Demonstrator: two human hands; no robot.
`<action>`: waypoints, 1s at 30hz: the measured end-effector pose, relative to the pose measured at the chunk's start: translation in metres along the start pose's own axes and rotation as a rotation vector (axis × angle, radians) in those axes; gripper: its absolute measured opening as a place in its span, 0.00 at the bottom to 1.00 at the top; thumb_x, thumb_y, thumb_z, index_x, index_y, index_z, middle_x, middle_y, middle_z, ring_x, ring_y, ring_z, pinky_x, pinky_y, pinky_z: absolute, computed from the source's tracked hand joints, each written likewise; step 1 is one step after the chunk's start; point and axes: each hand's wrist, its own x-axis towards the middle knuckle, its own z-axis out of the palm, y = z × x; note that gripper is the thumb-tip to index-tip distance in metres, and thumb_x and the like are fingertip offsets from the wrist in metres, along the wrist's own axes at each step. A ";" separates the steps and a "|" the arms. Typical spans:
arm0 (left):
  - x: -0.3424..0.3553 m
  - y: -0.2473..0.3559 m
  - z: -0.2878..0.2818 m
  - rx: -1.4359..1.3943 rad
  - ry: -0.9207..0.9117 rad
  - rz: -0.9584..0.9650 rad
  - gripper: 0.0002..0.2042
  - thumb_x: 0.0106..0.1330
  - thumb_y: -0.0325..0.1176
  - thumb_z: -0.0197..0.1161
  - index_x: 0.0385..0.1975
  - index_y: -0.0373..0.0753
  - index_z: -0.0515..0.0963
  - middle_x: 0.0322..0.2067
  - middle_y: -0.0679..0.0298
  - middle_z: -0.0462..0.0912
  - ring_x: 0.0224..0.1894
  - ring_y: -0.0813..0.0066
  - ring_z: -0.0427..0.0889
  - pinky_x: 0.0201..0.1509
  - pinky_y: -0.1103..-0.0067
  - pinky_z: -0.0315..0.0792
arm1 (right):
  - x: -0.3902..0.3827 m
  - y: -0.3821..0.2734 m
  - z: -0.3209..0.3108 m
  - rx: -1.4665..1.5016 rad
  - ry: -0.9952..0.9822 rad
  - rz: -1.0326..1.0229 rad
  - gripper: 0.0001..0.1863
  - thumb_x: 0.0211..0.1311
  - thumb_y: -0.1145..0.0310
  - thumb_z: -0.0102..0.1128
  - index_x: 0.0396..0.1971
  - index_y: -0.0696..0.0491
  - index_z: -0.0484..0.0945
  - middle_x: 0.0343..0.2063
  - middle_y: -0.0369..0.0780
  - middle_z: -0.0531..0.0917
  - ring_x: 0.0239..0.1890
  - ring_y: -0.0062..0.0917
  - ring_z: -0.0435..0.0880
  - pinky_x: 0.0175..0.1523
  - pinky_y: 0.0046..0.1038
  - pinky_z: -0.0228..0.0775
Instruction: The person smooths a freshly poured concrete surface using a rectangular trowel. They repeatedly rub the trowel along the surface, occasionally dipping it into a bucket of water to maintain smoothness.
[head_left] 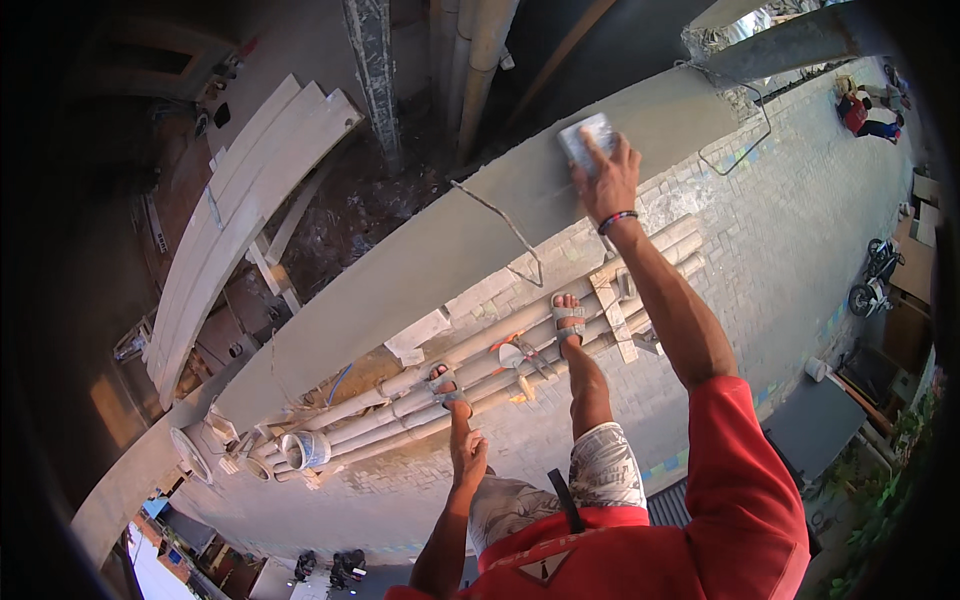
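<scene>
My right hand reaches forward and presses a pale grey rectangular block against a long band of smooth grey plaster. Its fingers lie over the block; whether that is a float or a piece of foam cannot be made out. A dark bracelet circles the right wrist. My left hand hangs beside my left knee, fingers loosely bent, with nothing visible in it. Between my sandalled feet, a trowel with a rounded pale blade lies on the poles that I stand on.
Bent rods stick out of the plastered band. A mortar-smeared bucket sits at the left end of the poles. A short plank crosses them near my right foot. Far below are paving, parked motorcycles and people.
</scene>
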 end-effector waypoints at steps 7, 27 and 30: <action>-0.018 0.016 -0.003 0.066 0.027 0.121 0.19 0.70 0.34 0.56 0.57 0.30 0.69 0.45 0.50 0.81 0.48 0.69 0.80 0.54 0.77 0.71 | -0.007 0.080 -0.019 -0.090 0.021 -0.003 0.29 0.54 0.62 0.65 0.60 0.37 0.73 0.54 0.53 0.69 0.51 0.49 0.70 0.56 0.43 0.64; 0.003 0.119 0.042 0.233 0.011 0.283 0.17 0.70 0.33 0.55 0.55 0.32 0.71 0.48 0.52 0.81 0.50 0.67 0.81 0.52 0.75 0.73 | -0.064 0.002 -0.018 0.174 -0.271 -0.433 0.33 0.47 0.63 0.69 0.58 0.30 0.75 0.59 0.49 0.67 0.56 0.45 0.69 0.61 0.44 0.62; -0.009 0.070 0.020 0.147 0.084 0.140 0.17 0.70 0.33 0.55 0.55 0.31 0.71 0.44 0.49 0.82 0.48 0.66 0.81 0.52 0.75 0.73 | 0.006 0.099 -0.023 -0.118 0.021 -0.044 0.29 0.55 0.63 0.64 0.60 0.38 0.73 0.53 0.52 0.71 0.48 0.46 0.71 0.54 0.42 0.65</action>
